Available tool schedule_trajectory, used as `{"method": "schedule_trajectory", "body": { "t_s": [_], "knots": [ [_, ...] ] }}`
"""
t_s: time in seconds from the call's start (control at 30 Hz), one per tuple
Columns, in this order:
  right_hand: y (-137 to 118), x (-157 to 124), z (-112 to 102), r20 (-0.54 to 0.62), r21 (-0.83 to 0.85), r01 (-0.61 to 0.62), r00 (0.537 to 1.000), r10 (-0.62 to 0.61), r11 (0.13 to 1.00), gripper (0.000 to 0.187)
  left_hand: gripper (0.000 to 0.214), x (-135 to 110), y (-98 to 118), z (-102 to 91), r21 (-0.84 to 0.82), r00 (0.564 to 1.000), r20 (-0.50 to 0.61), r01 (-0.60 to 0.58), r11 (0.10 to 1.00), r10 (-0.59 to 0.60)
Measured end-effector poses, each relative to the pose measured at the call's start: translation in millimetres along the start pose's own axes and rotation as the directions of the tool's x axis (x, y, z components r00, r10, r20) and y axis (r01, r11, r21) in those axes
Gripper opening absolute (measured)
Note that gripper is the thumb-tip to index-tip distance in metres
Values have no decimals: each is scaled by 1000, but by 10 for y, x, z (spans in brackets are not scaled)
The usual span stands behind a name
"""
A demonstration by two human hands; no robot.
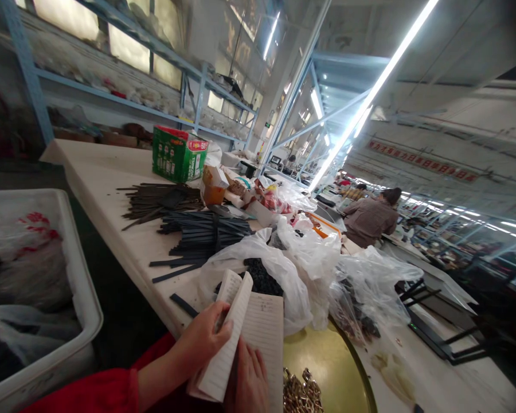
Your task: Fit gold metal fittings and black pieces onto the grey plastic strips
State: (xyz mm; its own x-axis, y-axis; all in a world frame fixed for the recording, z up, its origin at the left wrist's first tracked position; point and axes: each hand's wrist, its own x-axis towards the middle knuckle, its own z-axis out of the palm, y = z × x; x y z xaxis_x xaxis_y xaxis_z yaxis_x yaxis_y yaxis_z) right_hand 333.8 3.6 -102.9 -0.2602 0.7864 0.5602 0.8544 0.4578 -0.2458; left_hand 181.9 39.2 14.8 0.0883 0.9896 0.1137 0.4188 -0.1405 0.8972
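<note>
A lined notebook (264,327) lies spread in front of me, with some handwriting near the top of its right page. My left hand (200,338) is closed on the notebook's left-side pages, thumb on top, and those leaves are lifted and curled. Flat against the lined paper beside the fold rests my right hand (251,376), its fingers stretched out. Just beyond the notebook is a clear plastic bag (284,275) with black pieces inside. To the right, a round gold-coloured tray (344,367) bears a heap of metal hardware (301,393).
Bundles of dark strips (206,232) lie on the table (98,166) near a green box (178,154). More plastic bags (374,281) crowd the right side. A white bin (83,287) stands at the left below table height. A person (367,218) sits farther off.
</note>
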Motion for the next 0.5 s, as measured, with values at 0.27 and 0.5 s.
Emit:
{"method": "schedule_trajectory", "body": {
  "t_s": [0.27,0.5],
  "knots": [
    [-31,28,-32,-9,-4,44,999,-44,999,69,26,45,-59,-11,30,999,10,31,999,-31],
    [-27,8,-54,-84,-43,74,993,-77,996,72,23,47,-43,5,23,999,18,27,999,-27]
  ]
}}
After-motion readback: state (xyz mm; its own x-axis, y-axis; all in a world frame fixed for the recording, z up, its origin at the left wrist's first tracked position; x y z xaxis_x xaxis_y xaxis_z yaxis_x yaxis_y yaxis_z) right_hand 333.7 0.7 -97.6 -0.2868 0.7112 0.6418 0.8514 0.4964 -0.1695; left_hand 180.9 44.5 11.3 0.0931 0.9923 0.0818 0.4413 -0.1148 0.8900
